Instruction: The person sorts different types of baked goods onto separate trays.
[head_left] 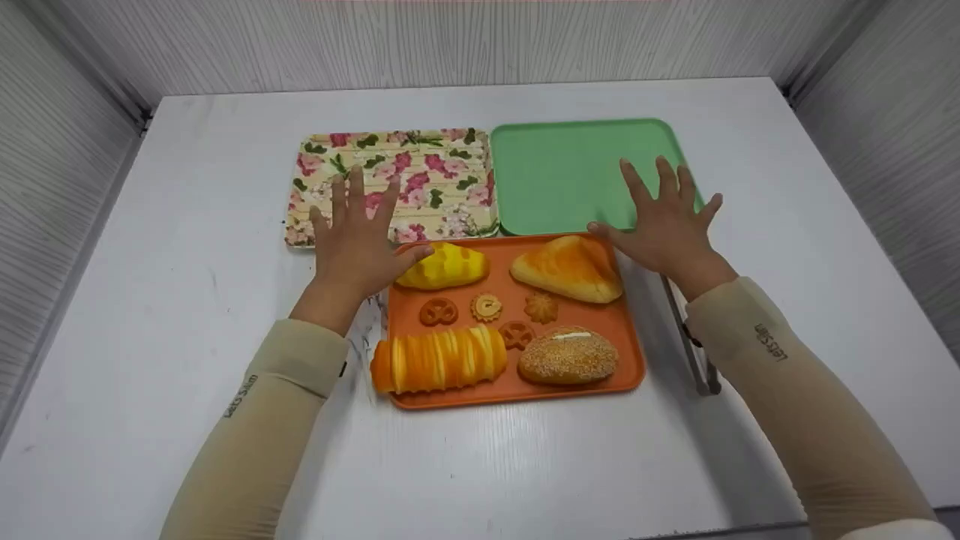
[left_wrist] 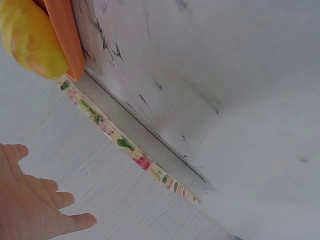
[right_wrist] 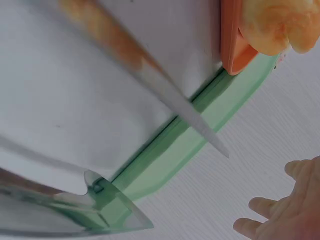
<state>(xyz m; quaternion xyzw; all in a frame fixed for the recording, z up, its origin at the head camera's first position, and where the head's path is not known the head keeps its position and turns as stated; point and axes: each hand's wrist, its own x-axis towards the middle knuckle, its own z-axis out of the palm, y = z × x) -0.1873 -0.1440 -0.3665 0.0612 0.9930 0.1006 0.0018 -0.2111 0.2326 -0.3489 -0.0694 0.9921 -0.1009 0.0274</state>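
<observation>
My left hand [head_left: 352,251] is spread open over the near left corner of the floral tray [head_left: 420,180], its thumb overlapping the yellow bread [head_left: 454,266] in the head view. My right hand [head_left: 667,232], also spread with nothing in it, overlaps the right side of the green tray [head_left: 570,172]. Between the forearms is an orange tray [head_left: 480,399]. It bears the yellow bread, a triangular pastry [head_left: 566,270], a striped long roll [head_left: 442,360], a sesame bun [head_left: 570,356] and several small cookies [head_left: 486,307]. In the wrist views the left hand [left_wrist: 35,200] and right hand [right_wrist: 290,205] show at the lower corners.
Long metal tongs [head_left: 686,337] lie right of the orange tray, partly under my right forearm; their shiny arms [right_wrist: 165,95] cross the right wrist view. All three trays meet on the white table [head_left: 180,262]. Pale wood-grain panels [head_left: 480,45] enclose its back and sides.
</observation>
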